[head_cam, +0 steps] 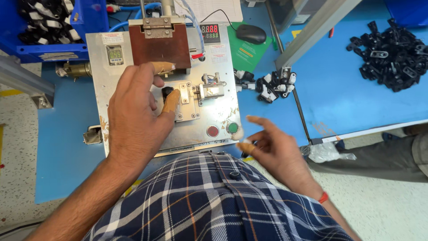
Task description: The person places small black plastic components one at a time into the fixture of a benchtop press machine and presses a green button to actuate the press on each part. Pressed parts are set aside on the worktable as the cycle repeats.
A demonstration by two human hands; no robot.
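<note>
Under the left hand [133,111], a small black part [167,92] is being pinched, seemingly, between taped fingertips on the metal fixture plate [209,114]. It should be seated squarely. The right hand [272,149] is being held open, empty, beside the green button [232,128].

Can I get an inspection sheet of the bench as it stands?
Surface: blue bench, worn spot near its front edge.
Job's things: metal fixture plate with clamp; small black part seated on it; red button, green button.
Clutter: black-and-white parts; black parts pile; plastic bag.
Hands: left hand on the black part, fingertips taped; right hand open, apart from the plate, holding nothing.
Cables: blue hoses; mouse cord.
Surroundings: blue bin, speckled floor.
</note>
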